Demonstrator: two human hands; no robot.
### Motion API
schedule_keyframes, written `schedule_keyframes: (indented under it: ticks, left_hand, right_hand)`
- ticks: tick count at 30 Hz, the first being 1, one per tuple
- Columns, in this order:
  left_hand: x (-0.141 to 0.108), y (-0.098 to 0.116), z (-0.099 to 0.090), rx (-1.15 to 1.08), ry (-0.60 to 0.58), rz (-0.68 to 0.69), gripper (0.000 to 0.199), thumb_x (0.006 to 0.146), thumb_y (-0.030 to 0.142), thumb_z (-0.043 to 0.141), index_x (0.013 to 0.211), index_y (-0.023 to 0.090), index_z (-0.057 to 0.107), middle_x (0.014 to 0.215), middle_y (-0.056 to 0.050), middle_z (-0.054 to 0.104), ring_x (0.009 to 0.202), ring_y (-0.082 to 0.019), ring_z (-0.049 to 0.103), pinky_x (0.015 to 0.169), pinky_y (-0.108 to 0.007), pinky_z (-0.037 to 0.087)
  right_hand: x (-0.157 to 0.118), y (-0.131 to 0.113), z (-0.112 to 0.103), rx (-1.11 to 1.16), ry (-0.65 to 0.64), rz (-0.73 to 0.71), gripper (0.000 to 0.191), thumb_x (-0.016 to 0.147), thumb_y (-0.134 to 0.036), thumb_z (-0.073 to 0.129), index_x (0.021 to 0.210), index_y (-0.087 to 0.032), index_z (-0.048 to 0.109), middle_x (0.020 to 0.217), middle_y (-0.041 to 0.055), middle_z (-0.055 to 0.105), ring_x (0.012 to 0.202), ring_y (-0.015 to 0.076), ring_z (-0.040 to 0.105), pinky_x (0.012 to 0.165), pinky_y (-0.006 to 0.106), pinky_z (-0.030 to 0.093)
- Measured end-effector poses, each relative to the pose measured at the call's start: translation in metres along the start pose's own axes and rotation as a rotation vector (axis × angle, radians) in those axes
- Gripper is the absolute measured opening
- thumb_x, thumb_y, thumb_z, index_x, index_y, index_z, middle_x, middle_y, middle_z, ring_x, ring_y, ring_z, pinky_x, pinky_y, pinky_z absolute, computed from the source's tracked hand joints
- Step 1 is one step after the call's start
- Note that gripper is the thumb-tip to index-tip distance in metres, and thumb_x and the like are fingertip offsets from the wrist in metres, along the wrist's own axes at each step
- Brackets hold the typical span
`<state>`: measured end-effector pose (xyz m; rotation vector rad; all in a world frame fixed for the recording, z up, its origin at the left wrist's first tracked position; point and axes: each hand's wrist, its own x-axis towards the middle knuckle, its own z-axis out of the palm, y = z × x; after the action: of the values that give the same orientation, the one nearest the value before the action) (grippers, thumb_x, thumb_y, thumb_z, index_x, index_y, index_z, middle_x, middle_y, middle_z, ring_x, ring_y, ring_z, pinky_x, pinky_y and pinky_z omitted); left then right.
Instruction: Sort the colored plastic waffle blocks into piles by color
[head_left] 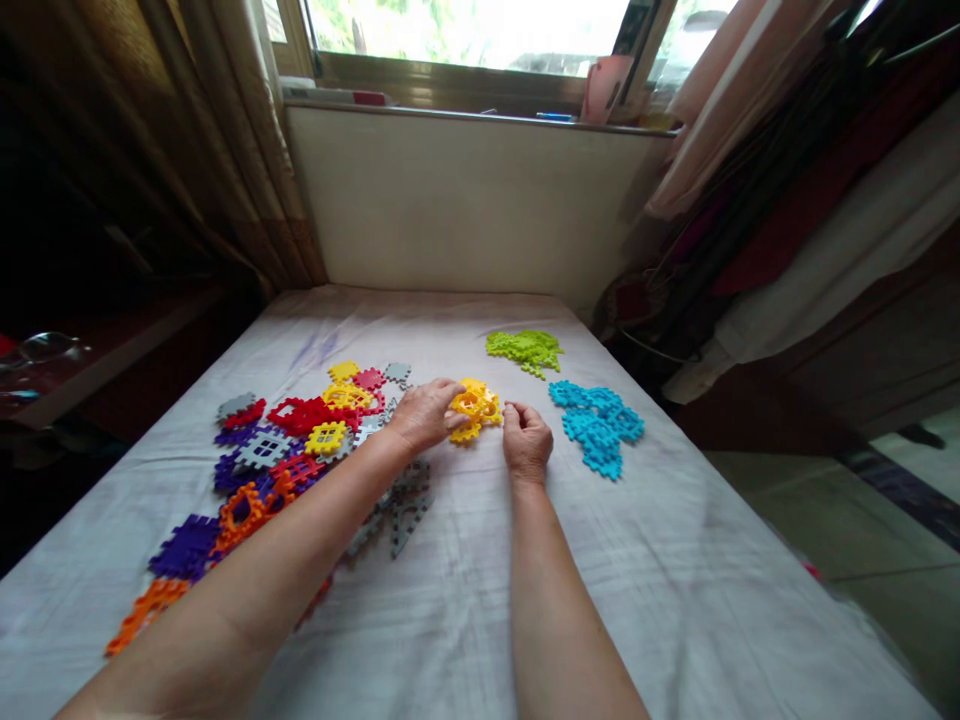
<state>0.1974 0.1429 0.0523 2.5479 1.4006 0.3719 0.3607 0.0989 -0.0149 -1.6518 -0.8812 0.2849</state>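
Observation:
A small pile of yellow interlocking plastic pieces [475,402] lies mid-bed. My left hand [426,414] reaches to its left edge, thumb and fingers apart; whether they touch a piece is hard to see. Just right of the yellow pile, my right hand [527,440] is closed with its fingers curled in, and what it may hold is hidden. Under and beyond my left forearm spreads a mixed heap of notched pieces: red ones [301,414], purple ones [185,546], orange ones [241,514] and grey ones [264,448].
Lime-green pieces [525,350] form a pile at the far right, with blue pieces [600,420] nearer. All rest on a pale bedsheet [457,570]. Beyond are a low wall [465,200] and window sill with a pink jug [604,88]. Curtains and hanging clothes flank the bed.

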Motion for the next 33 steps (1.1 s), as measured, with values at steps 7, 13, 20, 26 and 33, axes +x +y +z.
schedule_keyframes:
  ticks: [7, 13, 20, 26, 33]
  left_hand:
    - [-0.063, -0.059, -0.035, 0.115, 0.002, -0.154, 0.043, 0.086, 0.039, 0.055, 0.125, 0.023, 0.065, 0.135, -0.007, 0.064, 0.125, -0.024, 0.058, 0.108, -0.037, 0.043]
    - [-0.106, -0.104, -0.064, 0.21, -0.216, -0.31, 0.059, 0.082, 0.048, 0.05, 0.134, 0.023, 0.06, 0.139, -0.008, 0.062, 0.13, -0.027, 0.055, 0.109, -0.038, 0.04]
    - [-0.112, -0.115, -0.063, 0.221, -0.208, -0.319, 0.059, 0.079, 0.048, 0.051, 0.13, 0.022, 0.063, 0.137, -0.01, 0.063, 0.127, -0.027, 0.057, 0.105, -0.035, 0.042]
    - [-0.108, -0.112, -0.067, 0.162, -0.152, -0.371, 0.046, 0.079, 0.041, 0.052, 0.118, 0.027, 0.071, 0.121, -0.004, 0.073, 0.107, -0.023, 0.067, 0.089, -0.029, 0.049]
    - [-0.102, -0.106, -0.073, 0.204, 0.136, -0.409, 0.031, 0.086, 0.042, 0.052, 0.098, 0.027, 0.075, 0.103, -0.004, 0.077, 0.091, -0.024, 0.071, 0.079, -0.032, 0.05]
  right_hand:
    - [0.001, 0.005, 0.002, 0.011, -0.004, 0.009, 0.038, 0.075, -0.046, 0.051, 0.085, -0.019, 0.077, 0.079, 0.007, 0.077, 0.073, 0.0202, 0.067, 0.07, 0.029, 0.05]
    - [0.001, 0.004, 0.001, -0.003, -0.023, 0.021, 0.036, 0.075, -0.044, 0.052, 0.083, -0.019, 0.076, 0.077, 0.0069, 0.076, 0.074, 0.0209, 0.066, 0.071, 0.029, 0.05]
    - [0.001, -0.001, -0.001, -0.033, -0.017, 0.03, 0.037, 0.074, -0.044, 0.052, 0.083, -0.019, 0.077, 0.075, 0.0071, 0.075, 0.072, 0.0213, 0.066, 0.07, 0.029, 0.049]
    - [0.001, 0.002, -0.001, -0.039, -0.013, 0.029, 0.037, 0.074, -0.045, 0.053, 0.084, -0.018, 0.078, 0.073, 0.0067, 0.075, 0.071, 0.021, 0.066, 0.069, 0.029, 0.05]
    - [0.001, 0.002, -0.001, -0.034, -0.022, 0.033, 0.035, 0.075, -0.042, 0.053, 0.085, -0.018, 0.077, 0.078, 0.0076, 0.076, 0.076, 0.0219, 0.068, 0.072, 0.03, 0.051]
